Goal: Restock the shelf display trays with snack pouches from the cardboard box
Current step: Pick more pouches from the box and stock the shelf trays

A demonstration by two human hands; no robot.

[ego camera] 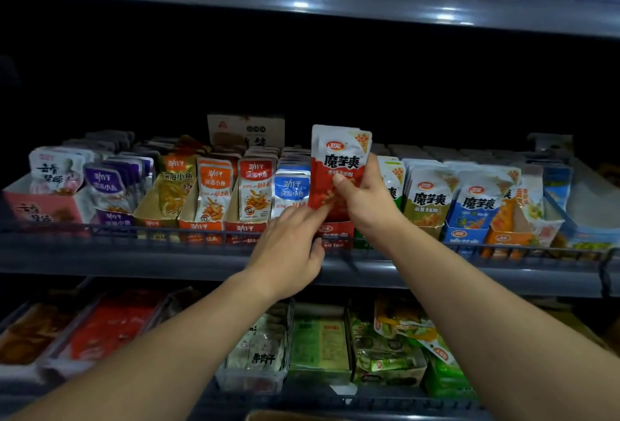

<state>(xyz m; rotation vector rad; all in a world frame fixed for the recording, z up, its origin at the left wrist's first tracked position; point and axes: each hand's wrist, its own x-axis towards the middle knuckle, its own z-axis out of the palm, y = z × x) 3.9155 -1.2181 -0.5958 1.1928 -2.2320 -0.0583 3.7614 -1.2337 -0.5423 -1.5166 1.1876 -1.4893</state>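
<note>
My right hand [365,206] grips a red and white snack pouch [337,159] upright above a red display tray [335,231] in the middle of the shelf row. My left hand [288,249] reaches up from below, its straight fingertips touching the pouch's lower left corner and its thumb near the tray's front. The pouch's lower half is partly hidden by my right hand. A sliver of the cardboard box [285,416] shows at the bottom edge.
Display trays of pouches line the shelf: pink [43,211], purple, orange [201,227], blue [464,236] and others. A wire rail [167,231] runs along the shelf front. Another shelf [302,1] hangs above. Trays of snacks fill the lower shelf [318,347].
</note>
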